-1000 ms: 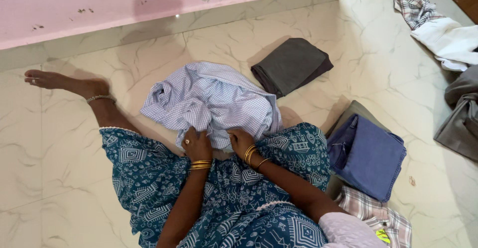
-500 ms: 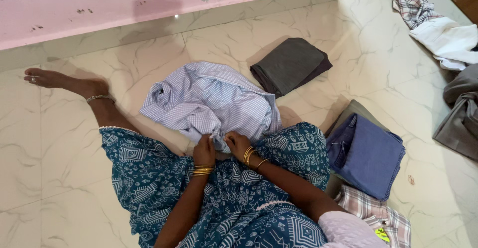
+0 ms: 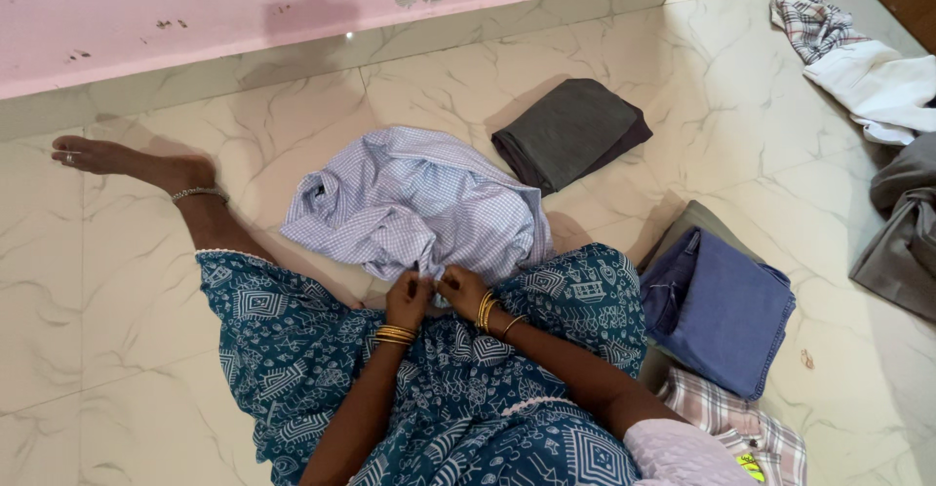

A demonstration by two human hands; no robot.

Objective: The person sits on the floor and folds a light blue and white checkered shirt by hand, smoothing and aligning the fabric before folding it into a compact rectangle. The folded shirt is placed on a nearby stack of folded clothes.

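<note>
Seated on pale marble-patterned tile floor (image 3: 799, 174). Crumpled light-blue checked cotton shirt (image 3: 419, 203) lies ahead of my lap, near edge touching my patterned teal dress (image 3: 292, 340). Folded blue denim trousers (image 3: 726, 311) to my right; folded dark-grey cloth (image 3: 570, 130) beyond. Left hand (image 3: 408, 298) and right hand (image 3: 462, 291) side by side, fingers pinched shut on shirt hem.

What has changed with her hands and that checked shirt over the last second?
The left hand and right hand have drawn closer together at the near edge of the shirt, both pinching the cloth, and the edge is bunched more tightly between them. The grey folded cloth, the blue folded stack and the outstretched leg stayed put.
</note>
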